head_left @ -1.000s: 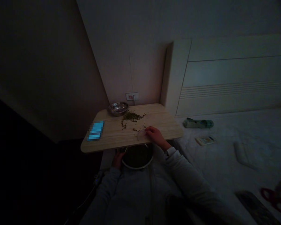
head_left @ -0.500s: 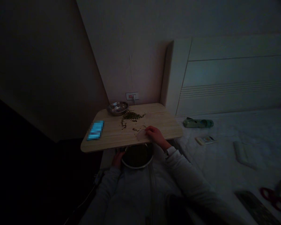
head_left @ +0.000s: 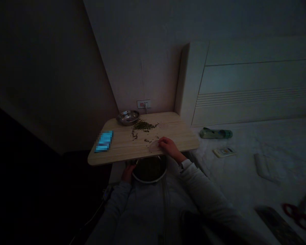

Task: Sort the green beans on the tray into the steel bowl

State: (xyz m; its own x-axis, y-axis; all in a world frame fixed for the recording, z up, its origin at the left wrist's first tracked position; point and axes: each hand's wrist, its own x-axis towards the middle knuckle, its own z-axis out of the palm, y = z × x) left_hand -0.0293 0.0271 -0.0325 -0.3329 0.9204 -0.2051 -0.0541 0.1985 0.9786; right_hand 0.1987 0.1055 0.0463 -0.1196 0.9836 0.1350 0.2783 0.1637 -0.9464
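Between the fingers of my right hand (head_left: 168,147) is a thin, clear, curved-edged piece of plastic (head_left: 154,146), held close to the near edge of the wooden tabletop (head_left: 122,149). Small dark green grains, perhaps beans, lie in a pile (head_left: 144,126) farther back, with stray ones scattered toward the plastic. Below the table edge, my left hand (head_left: 128,173) grips the left rim of a metal bowl (head_left: 150,169) on my lap. Its dark contents are too dim to make out. Another steel bowl (head_left: 129,117) stands behind the pile at the back left.
A lit phone (head_left: 104,141) lies at the table's left side. On the white bed to the right are a green bottle (head_left: 216,133), another phone (head_left: 224,152), a pale packet (head_left: 266,166) and red-handled scissors (head_left: 298,215). A wall socket (head_left: 144,104) sits behind the table.
Hardly anything differs. Both hands stay in place, and the clear plastic looks slightly tilted compared with before.
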